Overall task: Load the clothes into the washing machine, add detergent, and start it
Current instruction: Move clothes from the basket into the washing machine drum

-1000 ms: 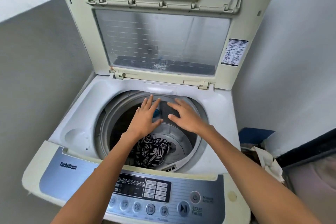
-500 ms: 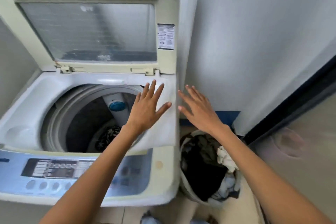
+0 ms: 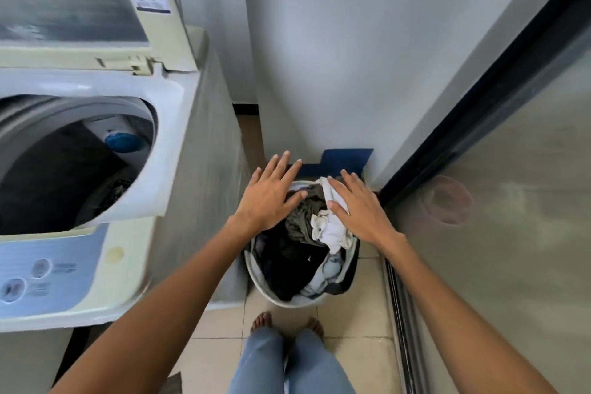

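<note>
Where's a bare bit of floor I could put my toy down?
Bare tiles lie between the laundry basket, the feet and the sliding door track. A thin strip of floor runs between washing machine and wall. The basket itself is heaped with clothes, left hand and right hand over it.

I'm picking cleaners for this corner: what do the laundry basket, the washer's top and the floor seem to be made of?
Laundry basket: probably plastic, white and smooth; its thin rim looks moulded.
Washer's top: likely plastic, glossy white around the drum opening, with a yellowed cream front edge.
Floor: seemingly ceramic tile, beige with a slight sheen and straight grout lines.
</note>
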Tool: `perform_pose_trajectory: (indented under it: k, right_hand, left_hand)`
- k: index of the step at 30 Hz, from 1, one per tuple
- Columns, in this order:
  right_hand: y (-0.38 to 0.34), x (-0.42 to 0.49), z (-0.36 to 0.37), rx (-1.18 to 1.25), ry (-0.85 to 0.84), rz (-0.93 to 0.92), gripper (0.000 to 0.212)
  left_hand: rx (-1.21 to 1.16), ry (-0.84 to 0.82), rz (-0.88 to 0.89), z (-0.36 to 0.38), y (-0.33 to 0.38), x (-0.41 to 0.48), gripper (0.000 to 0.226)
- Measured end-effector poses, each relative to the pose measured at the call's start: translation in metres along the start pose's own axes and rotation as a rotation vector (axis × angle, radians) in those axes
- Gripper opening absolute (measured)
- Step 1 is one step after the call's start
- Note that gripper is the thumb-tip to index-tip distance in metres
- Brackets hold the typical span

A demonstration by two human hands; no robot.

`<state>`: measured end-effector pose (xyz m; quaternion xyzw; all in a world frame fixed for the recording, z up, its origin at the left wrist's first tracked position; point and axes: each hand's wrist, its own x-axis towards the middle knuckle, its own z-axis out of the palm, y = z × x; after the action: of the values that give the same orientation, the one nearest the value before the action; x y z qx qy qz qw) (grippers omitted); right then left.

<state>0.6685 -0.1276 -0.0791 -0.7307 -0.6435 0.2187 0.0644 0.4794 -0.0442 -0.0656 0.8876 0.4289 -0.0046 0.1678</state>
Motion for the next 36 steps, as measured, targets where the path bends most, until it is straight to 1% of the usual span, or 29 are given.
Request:
perform_pose_trajectory:
  k: [3, 8, 14, 21, 24, 27, 29, 32, 33, 35, 36]
  right_hand:
    - [0.022, -0.002, 0.021, 0.021, -0.026, 0.05, 0.055]
    - [0.062, 0.001, 0.065, 0.068, -0.071, 0.146, 0.056]
    - [0.109, 0.019, 0.126, 0.092, -0.129, 0.198, 0.062]
    - [0.143, 0.048, 0.198, 0.154, -0.161, 0.225, 0.068]
    - [0.152, 0.058, 0.218, 0.165, -0.112, 0.238, 0.07]
    - [0.159, 0.066, 0.228, 0.218, -0.072, 0.259, 0.073]
    - [0.164, 0.069, 0.235, 0.233, -0.039, 0.24, 0.072]
    - [0.166, 0.069, 0.247, 0.182, 0.048, 0.167, 0.058]
    - [0.165, 0.068, 0.251, 0.177, 0.072, 0.165, 0.055]
    - [0.163, 0.068, 0.261, 0.166, 0.116, 0.176, 0.052]
    - [0.163, 0.069, 0.264, 0.162, 0.135, 0.183, 0.051]
  left_hand:
    - [0.032, -0.087, 0.011, 0.033, 0.0, 0.008, 0.065]
    - [0.096, -0.171, 0.027, 0.09, -0.006, 0.022, 0.065]
    - [0.125, -0.276, 0.056, 0.177, -0.02, 0.047, 0.066]
    - [0.18, -0.312, 0.158, 0.248, -0.025, 0.092, 0.066]
    - [0.185, -0.298, 0.205, 0.267, -0.02, 0.117, 0.069]
    - [0.216, -0.274, 0.264, 0.278, -0.013, 0.143, 0.077]
    - [0.269, -0.289, 0.305, 0.285, -0.008, 0.162, 0.09]
    - [0.355, -0.351, 0.335, 0.295, -0.003, 0.188, 0.117]
    - [0.392, -0.381, 0.342, 0.299, -0.003, 0.195, 0.122]
    - [0.463, -0.45, 0.36, 0.304, -0.001, 0.205, 0.12]
    - [0.471, -0.477, 0.363, 0.306, 0.0, 0.208, 0.113]
